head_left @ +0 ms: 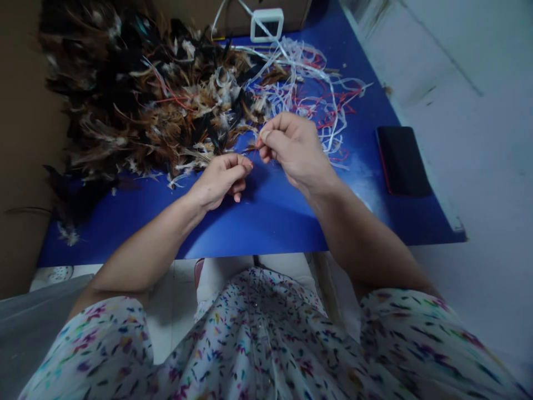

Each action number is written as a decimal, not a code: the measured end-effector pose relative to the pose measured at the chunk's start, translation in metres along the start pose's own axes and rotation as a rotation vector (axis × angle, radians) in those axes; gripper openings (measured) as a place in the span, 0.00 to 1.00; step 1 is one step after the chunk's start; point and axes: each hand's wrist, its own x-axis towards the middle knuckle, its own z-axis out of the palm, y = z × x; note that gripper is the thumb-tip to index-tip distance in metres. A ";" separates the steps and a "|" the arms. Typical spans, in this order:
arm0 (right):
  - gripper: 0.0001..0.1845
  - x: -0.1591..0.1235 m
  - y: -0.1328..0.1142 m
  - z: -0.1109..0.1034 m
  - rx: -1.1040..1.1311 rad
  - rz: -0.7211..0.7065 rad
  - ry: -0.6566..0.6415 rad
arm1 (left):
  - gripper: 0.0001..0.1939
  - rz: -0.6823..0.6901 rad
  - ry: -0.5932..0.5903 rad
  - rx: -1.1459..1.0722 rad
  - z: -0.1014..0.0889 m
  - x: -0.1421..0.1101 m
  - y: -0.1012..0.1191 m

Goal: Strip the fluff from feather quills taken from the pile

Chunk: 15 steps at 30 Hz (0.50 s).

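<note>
Both hands meet over the middle of the blue table [283, 233], a small gap between their fingertips. A thin red thread [255, 151] shows between them. My left hand [220, 180] is closed in a pinch at the thread's lower end, thumb and forefinger together. Slightly higher, my right hand [293, 145] pinches the red thread between thumb and forefinger. A large heap of brown and black feathers [166, 122] lies just beyond my left hand. Behind my right hand spreads a tangle of white ribbons and red threads [308, 83].
A black phone [403, 161] lies near the table's right edge. At the back stands a small white-framed device [267, 25] before a cardboard box [287, 12]. More brown cardboard [25, 139] borders the left side. A pale wall [478, 111] runs along the right.
</note>
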 end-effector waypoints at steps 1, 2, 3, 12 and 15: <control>0.14 -0.001 0.000 0.000 0.000 -0.004 -0.004 | 0.06 -0.008 -0.007 0.012 0.000 0.000 0.000; 0.14 -0.002 0.000 0.001 0.003 -0.007 -0.008 | 0.06 -0.015 -0.013 0.022 -0.001 0.000 0.000; 0.14 -0.002 0.001 0.001 0.008 -0.007 -0.015 | 0.06 -0.021 -0.016 0.031 -0.001 0.000 -0.001; 0.17 -0.003 0.000 0.003 0.141 0.059 -0.076 | 0.06 -0.004 0.015 0.006 -0.001 0.001 -0.001; 0.16 -0.003 -0.003 0.001 0.235 0.095 -0.100 | 0.05 0.052 0.013 -0.020 -0.003 0.003 -0.002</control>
